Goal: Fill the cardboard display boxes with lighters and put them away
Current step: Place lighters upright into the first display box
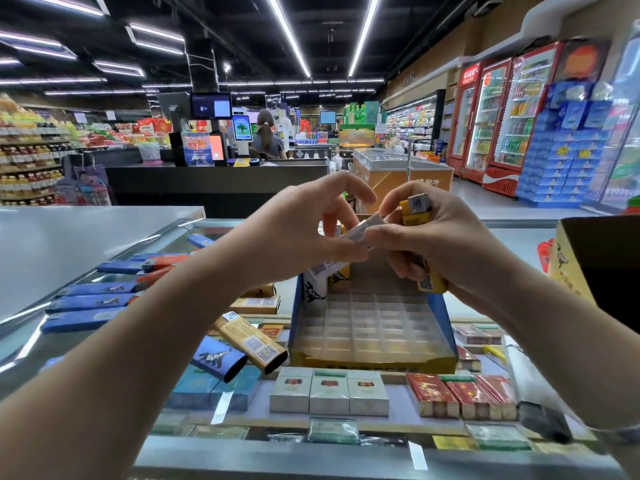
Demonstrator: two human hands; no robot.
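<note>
Lighters: left hand [304, 230] pinches white lighter [363, 230] between thumb and fingers, other fingers spread; right hand [429, 240] curls round yellow lighters [420, 216] and thumb touches white one too. Both hands raised above open cardboard display box [372, 327] on glass bench [519, 233]; clear grid tray inside, one white lighter [315, 289] standing at back-left corner. Loose blue lighters [90, 306], orange, yellow ones lie left of box. Second box [588, 258] at right edge.

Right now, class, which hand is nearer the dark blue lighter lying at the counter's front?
Left. The left hand is up and just right of the dark blue lighter; the right hand is farther right.
</note>
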